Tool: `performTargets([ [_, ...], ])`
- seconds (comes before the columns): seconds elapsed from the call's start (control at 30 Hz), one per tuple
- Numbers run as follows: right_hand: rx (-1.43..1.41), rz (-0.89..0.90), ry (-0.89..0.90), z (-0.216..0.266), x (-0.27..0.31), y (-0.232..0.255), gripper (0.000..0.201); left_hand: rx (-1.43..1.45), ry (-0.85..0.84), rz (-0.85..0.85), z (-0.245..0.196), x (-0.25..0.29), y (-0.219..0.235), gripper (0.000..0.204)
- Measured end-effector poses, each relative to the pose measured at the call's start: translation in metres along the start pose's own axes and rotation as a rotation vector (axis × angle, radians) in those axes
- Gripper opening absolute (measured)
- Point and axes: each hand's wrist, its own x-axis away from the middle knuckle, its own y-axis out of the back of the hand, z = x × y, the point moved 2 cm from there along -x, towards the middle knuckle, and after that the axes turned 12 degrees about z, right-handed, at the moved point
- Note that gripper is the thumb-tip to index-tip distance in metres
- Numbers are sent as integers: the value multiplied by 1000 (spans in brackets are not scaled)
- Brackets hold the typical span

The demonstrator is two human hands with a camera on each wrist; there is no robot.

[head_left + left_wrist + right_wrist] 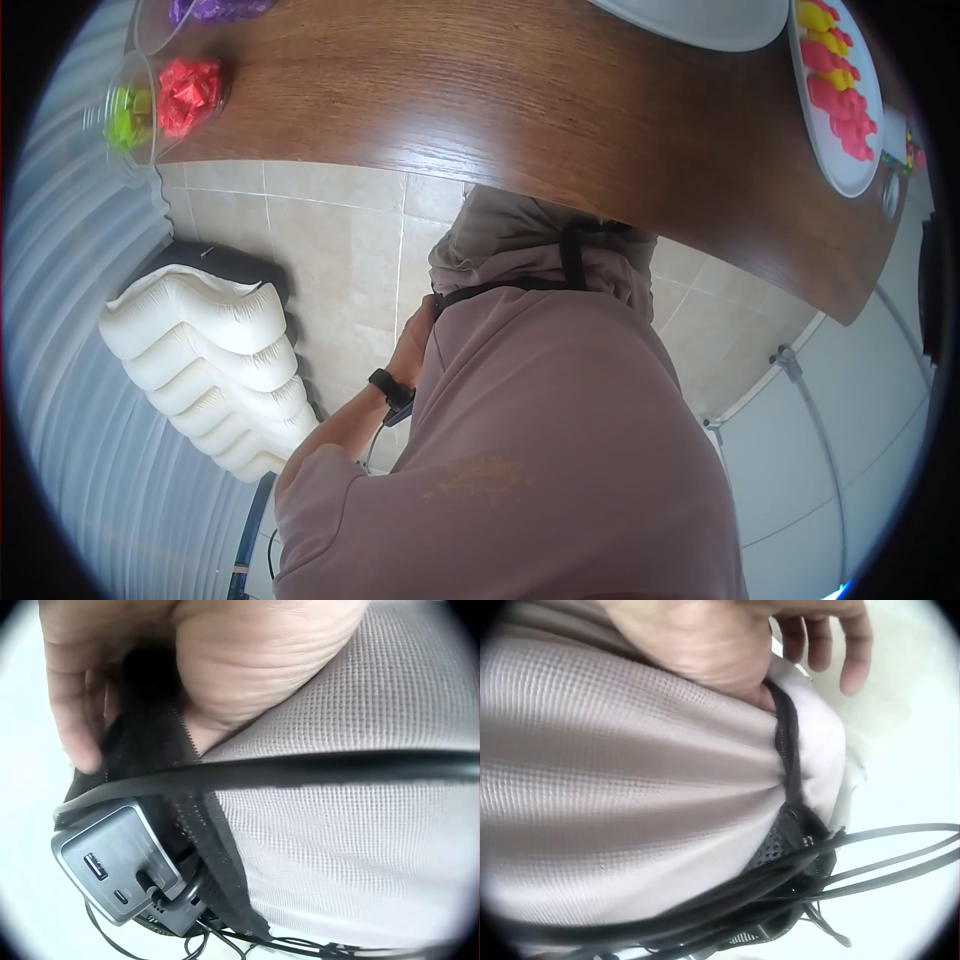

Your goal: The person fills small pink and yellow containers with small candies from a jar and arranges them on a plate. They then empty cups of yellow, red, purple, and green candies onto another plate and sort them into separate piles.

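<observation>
My left hand is at my left hip, and in the left wrist view the same hand grips the black fabric of a waist bag between thumb and fingers. A grey power bank with a plugged-in cable sticks out of that bag below the fingers. In the right wrist view my right hand pinches the edge of the black waist strap, thumb tucked behind the shirt fold and the other fingers hanging loosely bent. The head view does not show the right hand.
A brown wooden table stands in front. On it are a white plate, an oval plate with pink and yellow pieces, and clear containers with a red bow and green items. Black cables hang at the waist. A white cushioned chair stands left.
</observation>
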Motion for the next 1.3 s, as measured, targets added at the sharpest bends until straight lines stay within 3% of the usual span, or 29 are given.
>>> performTargets([
  [0.13, 67, -4, -16, 5, -3, 10, 28, 26, -72, -41, -15, 5, 0, 35],
  [0.23, 118, -7, -27, 9, -6, 18, 28, -133, -90, -99, -21, 7, -1, 36],
  [0.3, 150, 1, -40, 8, -8, 21, 27, -440, -23, -125, -17, 11, 1, 39],
  [0.53, 244, 35, -97, 5, -11, 26, 27, -364, -146, -285, -17, 16, -9, 39],
  [0.6, 265, 46, -112, 4, -12, 24, 26, -45, -172, -254, -23, 15, -3, 39],
  [0.63, 274, 52, -123, 85, -71, -7, 26, 203, -163, -307, -15, 8, 5, 42],
  [0.7, 299, 65, -137, 112, -37, -15, 26, 186, -205, -379, -25, -10, 26, 39],
  [0.73, 313, 74, -147, 56, -24, 5, 26, 193, -194, -384, -24, -16, 30, 39],
  [0.8, 341, 72, -156, 28, -25, 16, 26, 278, -70, -191, -22, -32, 36, 33],
  [0.83, 354, 67, -162, 9, -15, 21, 26, 279, -71, -189, -25, -35, 39, 33],
  [0.93, 403, 61, -188, 16, -9, 24, 25, 109, -76, -209, -38, -33, 43, 26],
  [0.97, 423, 59, -195, 19, -8, 27, 25, 176, -23, -115, -37, -31, 45, 21],
  [1.03, 437, -166, -56, 57, -31, 42, 24, 249, 23, -23, -30, -29, 47, 17],
  [1.1, 453, -217, 7, 98, -54, 32, 26, 415, -35, 66, -19, -30, 45, 13],
  [1.17, 353, -69, 49, 159, -72, -4, 25, 407, -57, 30, -20, -32, 49, 12],
  [1.23, 456, 179, 403, 180, -102, -35, 21, 404, -70, -14, -16, -27, 47, 12],
  [1.3, 592, 251, 788, 193, -118, -70, 18, 765, -178, -101, -13, -28, 44, 13],
])
